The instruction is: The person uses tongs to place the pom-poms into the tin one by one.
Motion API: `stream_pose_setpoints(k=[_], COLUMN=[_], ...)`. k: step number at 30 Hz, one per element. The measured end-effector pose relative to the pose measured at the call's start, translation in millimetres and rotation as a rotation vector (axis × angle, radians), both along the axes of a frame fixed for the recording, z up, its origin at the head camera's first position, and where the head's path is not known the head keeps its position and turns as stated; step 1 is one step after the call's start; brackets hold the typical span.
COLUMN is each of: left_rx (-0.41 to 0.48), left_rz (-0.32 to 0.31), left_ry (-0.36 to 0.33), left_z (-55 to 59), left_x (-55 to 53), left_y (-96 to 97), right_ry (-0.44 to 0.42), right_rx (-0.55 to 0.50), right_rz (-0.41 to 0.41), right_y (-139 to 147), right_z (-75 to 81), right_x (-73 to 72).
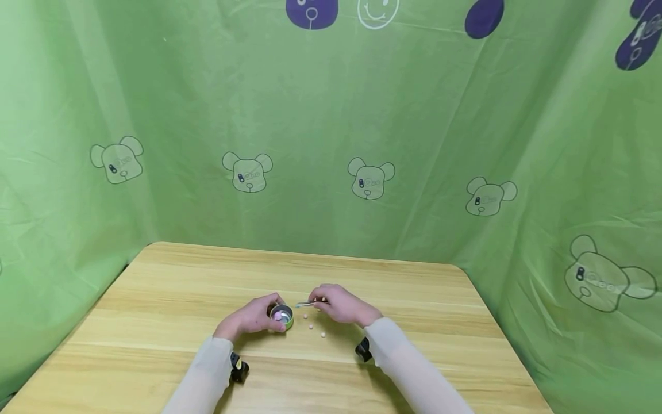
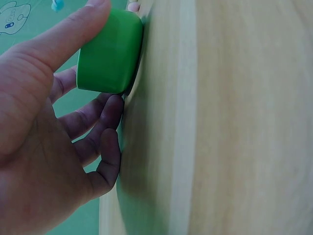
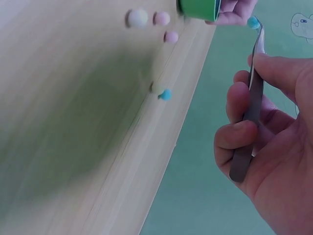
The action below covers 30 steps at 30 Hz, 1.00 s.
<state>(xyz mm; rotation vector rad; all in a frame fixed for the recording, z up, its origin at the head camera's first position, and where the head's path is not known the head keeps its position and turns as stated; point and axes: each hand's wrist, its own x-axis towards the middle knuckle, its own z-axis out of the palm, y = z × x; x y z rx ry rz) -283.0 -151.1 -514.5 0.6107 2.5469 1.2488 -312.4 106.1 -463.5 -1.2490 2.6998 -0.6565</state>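
My left hand (image 1: 253, 316) holds a small round green cup (image 2: 110, 54) on the table, thumb on the near side and fingers behind. Inside the cup, in the head view, lie a pink ball (image 1: 278, 315) and something pale. In my right hand (image 3: 283, 112) is a pair of metal tweezers (image 3: 255, 98), pinched between thumb and fingers. A small blue ball (image 3: 253, 22) sits at the tweezers' tip, raised above the table beside the cup. On the table by the cup are a white ball (image 3: 137, 18) and two pink balls (image 3: 171, 36).
Another blue ball (image 3: 165, 94) and a pale ball (image 3: 156, 88) lie farther along the wooden table (image 1: 414, 299). A green curtain (image 1: 310, 115) with bear drawings hangs behind the table and at both sides. Each wrist carries a black camera (image 1: 239, 369).
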Motion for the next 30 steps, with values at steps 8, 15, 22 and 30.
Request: stream_pose_setpoints(k=[8, 15, 22, 30], left_rx=[0.004, 0.007, 0.003, 0.008], left_rz=[-0.013, -0.013, -0.011, -0.009], left_ry=[0.012, 0.009, 0.006, 0.006], left_z=[-0.2, 0.1, 0.6, 2.1], left_x=[-0.6, -0.4, -1.0, 0.9], left_y=[-0.7, -1.0, -1.0, -0.3], right_ry=[-0.009, -0.016, -0.03, -0.032], right_rx=[0.023, 0.047, 0.064, 0.075], right_rz=[0.02, 0.027, 0.017, 0.021], right_y=[-14, -22, -27, -30], right_z=[0.0, 0.0, 0.7, -2.1], right_x=[2.0, 4.7, 5.5, 4.7])
